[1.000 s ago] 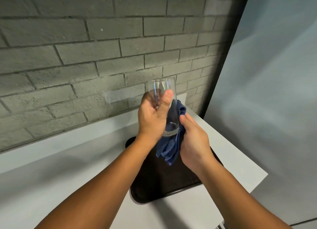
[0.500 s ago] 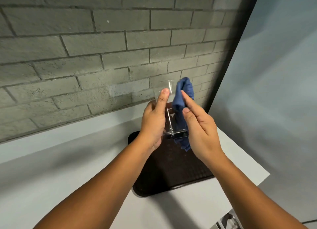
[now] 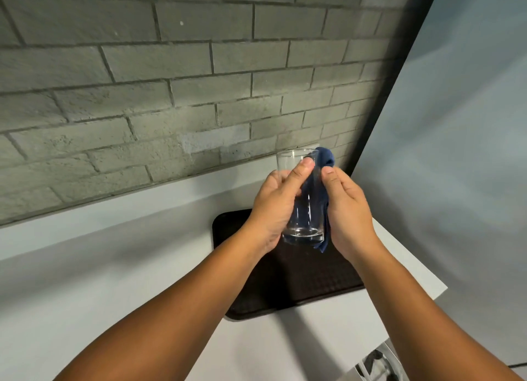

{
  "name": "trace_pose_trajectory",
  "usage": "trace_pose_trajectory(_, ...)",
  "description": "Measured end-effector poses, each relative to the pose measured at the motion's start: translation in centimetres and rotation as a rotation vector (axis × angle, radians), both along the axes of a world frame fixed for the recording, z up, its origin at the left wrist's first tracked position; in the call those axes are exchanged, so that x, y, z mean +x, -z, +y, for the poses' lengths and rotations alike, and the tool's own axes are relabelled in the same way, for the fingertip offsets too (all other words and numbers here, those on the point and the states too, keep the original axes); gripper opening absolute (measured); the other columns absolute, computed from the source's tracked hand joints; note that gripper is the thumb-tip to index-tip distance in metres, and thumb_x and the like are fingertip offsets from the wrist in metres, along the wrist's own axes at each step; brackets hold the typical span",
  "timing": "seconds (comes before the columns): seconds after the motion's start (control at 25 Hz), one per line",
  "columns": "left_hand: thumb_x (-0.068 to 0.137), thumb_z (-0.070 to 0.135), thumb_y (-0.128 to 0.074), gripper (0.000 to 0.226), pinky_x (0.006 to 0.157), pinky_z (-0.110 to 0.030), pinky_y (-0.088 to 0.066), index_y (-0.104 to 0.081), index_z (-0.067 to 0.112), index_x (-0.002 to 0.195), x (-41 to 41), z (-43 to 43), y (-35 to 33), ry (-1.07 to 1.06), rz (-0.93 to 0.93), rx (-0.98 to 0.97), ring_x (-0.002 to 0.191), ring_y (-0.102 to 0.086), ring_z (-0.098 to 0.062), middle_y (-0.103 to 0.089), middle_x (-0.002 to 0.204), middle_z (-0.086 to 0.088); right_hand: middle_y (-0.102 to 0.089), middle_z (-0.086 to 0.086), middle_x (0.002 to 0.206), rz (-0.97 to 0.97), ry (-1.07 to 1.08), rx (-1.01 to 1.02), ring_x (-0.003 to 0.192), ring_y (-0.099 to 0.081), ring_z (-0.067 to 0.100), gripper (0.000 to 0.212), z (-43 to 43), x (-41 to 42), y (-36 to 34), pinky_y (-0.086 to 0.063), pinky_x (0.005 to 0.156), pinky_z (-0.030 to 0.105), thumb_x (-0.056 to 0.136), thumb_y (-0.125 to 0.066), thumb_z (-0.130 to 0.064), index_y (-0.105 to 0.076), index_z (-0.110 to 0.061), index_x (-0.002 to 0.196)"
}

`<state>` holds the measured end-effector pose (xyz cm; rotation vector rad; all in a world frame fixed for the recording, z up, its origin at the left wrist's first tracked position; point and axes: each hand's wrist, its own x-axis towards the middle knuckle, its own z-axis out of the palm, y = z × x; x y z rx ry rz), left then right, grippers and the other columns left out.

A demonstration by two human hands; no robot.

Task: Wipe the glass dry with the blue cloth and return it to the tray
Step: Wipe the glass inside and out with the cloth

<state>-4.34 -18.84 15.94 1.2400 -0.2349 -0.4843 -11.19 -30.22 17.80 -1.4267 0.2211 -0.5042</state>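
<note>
I hold a clear drinking glass (image 3: 305, 224) upright in the air above the black tray (image 3: 299, 283). My left hand (image 3: 275, 206) grips the glass from the left, thumb laid along its near side. My right hand (image 3: 346, 209) presses the blue cloth (image 3: 325, 159) against the glass's right side. The cloth pokes up past the rim and hangs a little below the base; most of it is hidden behind the glass and my right palm.
The tray lies on a white counter (image 3: 114, 281) against a grey brick wall (image 3: 171, 95). A pale panel (image 3: 456, 152) rises at the right, where the counter ends. A white object (image 3: 376, 363) shows below the counter's right corner.
The glass has come upright and slightly lower. My right hand moved the cloth from above the rim down along the glass's right side.
</note>
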Motion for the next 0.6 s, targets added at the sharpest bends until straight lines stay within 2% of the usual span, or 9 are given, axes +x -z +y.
trace_pose_trajectory(0.12, 0.075, 0.067, -0.086, 0.062, 0.067, -0.008, -0.057, -0.074, 0.02, 0.115, 0.5, 0.3, 0.1, -0.073, -0.088, 0.065, 0.082, -0.079, 0.007, -0.086, 0.097, 0.011, -0.084, 0.013, 0.109, 0.022, 0.031, 0.077, 0.102, -0.079, 0.024, 0.031, -0.9, 0.5, 0.1, -0.061, 0.101, 0.048, 0.116, -0.051, -0.023, -0.08, -0.016, 0.112)
trace_pose_trajectory(0.24, 0.068, 0.067, -0.086, 0.068, 0.076, -0.007, -0.055, -0.074, 0.027, 0.122, 2.1, 1.8, 2.1, -0.146, -0.132, 0.07, 0.093, -0.075, 0.014, -0.08, 0.118, 0.009, -0.086, 0.005, 0.107, 0.07, 0.09, 0.199, 0.098, -0.082, 0.014, 0.028, -2.4, 0.8, -0.2, -0.061, 0.093, 0.039, 0.114, -0.056, -0.027, -0.082, -0.021, 0.104)
trace_pose_trajectory(0.32, 0.066, 0.066, -0.088, 0.067, 0.079, -0.008, -0.056, -0.071, 0.032, 0.121, 2.9, 2.6, 4.0, -0.173, -0.152, 0.143, 0.095, -0.075, 0.013, -0.077, 0.121, 0.007, -0.086, 0.003, 0.113, 0.072, 0.091, 0.216, 0.104, -0.082, 0.013, 0.023, -3.2, 0.9, -0.2, -0.06, 0.089, 0.033, 0.109, -0.065, -0.036, -0.081, -0.019, 0.113)
trace_pose_trajectory(0.4, 0.069, 0.06, -0.094, 0.058, 0.077, -0.005, -0.056, -0.067, 0.037, 0.115, 3.2, 2.7, 6.5, -0.171, -0.206, 0.311, 0.095, -0.075, 0.011, -0.077, 0.116, 0.008, -0.085, 0.0, 0.122, 0.068, 0.074, 0.155, 0.113, -0.081, 0.016, 0.037, -3.6, 0.9, 0.1, -0.064, 0.091, 0.034, 0.098, -0.077, -0.046, -0.077, -0.022, 0.127)
trace_pose_trajectory(0.44, 0.073, 0.05, -0.098, 0.052, 0.076, -0.005, -0.055, -0.065, 0.037, 0.111, 3.2, 2.4, 8.0, -0.169, -0.229, 0.383, 0.093, -0.075, 0.007, -0.076, 0.112, 0.009, -0.084, -0.001, 0.123, 0.07, 0.071, 0.1, 0.115, -0.08, 0.018, 0.041, -3.7, 1.0, 0.3, -0.065, 0.093, 0.036, 0.094, -0.081, -0.047, -0.076, -0.027, 0.129)
trace_pose_trajectory(0.52, 0.08, 0.032, -0.102, 0.048, 0.08, -0.011, -0.057, -0.063, 0.036, 0.108, 3.0, 1.7, 11.0, -0.148, -0.254, 0.482, 0.092, -0.075, 0.003, -0.076, 0.11, 0.01, -0.085, -0.004, 0.119, 0.077, 0.067, -0.006, 0.113, -0.081, 0.019, 0.027, -3.7, 1.0, 0.9, -0.066, 0.089, 0.036, 0.095, -0.081, -0.039, -0.077, -0.036, 0.122)
trace_pose_trajectory(0.6, 0.079, 0.032, -0.104, 0.054, 0.094, -0.03, -0.061, -0.065, 0.033, 0.116, 2.7, 1.1, 13.2, -0.125, -0.267, 0.577, 0.105, -0.077, -0.007, -0.076, 0.122, 0.003, -0.085, -0.009, 0.113, 0.106, 0.086, -0.058, 0.106, -0.081, 0.015, 0.018, -3.4, 0.7, 1.3, -0.066, 0.082, 0.032, 0.101, -0.075, -0.033, -0.078, -0.044, 0.115)
